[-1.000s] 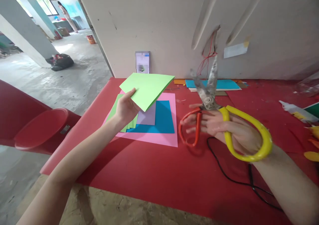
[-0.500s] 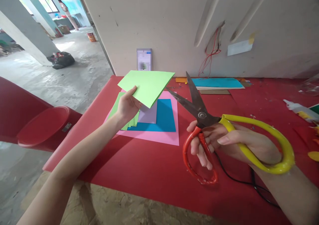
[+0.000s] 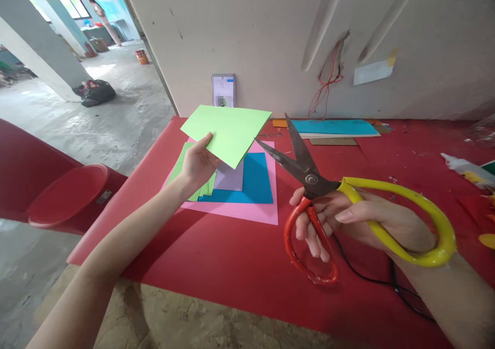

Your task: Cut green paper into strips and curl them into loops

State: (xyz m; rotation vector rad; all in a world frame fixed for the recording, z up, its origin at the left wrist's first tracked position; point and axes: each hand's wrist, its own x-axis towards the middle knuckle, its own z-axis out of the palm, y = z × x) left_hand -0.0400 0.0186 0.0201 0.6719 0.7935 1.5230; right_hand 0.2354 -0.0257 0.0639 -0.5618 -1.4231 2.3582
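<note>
My left hand (image 3: 200, 161) grips a light green sheet of paper (image 3: 228, 130), thumb on top and fingers beneath, raised over the table. Scissors (image 3: 311, 179) with one red and one yellow handle are in my right hand (image 3: 348, 215), fingers through the red loop and thumb through the yellow one. Their blades stand apart, the lower tip at the green paper's right edge. Under the raised sheet lie green strips (image 3: 207, 190), a lilac sheet (image 3: 232, 178) and a blue sheet (image 3: 258, 184), stacked on pink paper (image 3: 247, 214). The green sheet partly covers this stack.
A phone (image 3: 223, 88) leans on the wall behind the red table (image 3: 216, 256). Light blue paper (image 3: 334, 127) lies along the back. At the right are a white glue bottle (image 3: 464, 167) and a black cable (image 3: 359, 272). A red bin (image 3: 69, 194) stands left.
The scissors have shifted slightly left, bringing the lower blade tip to the green sheet's edge. The sheet has tilted a little, its far edge higher.
</note>
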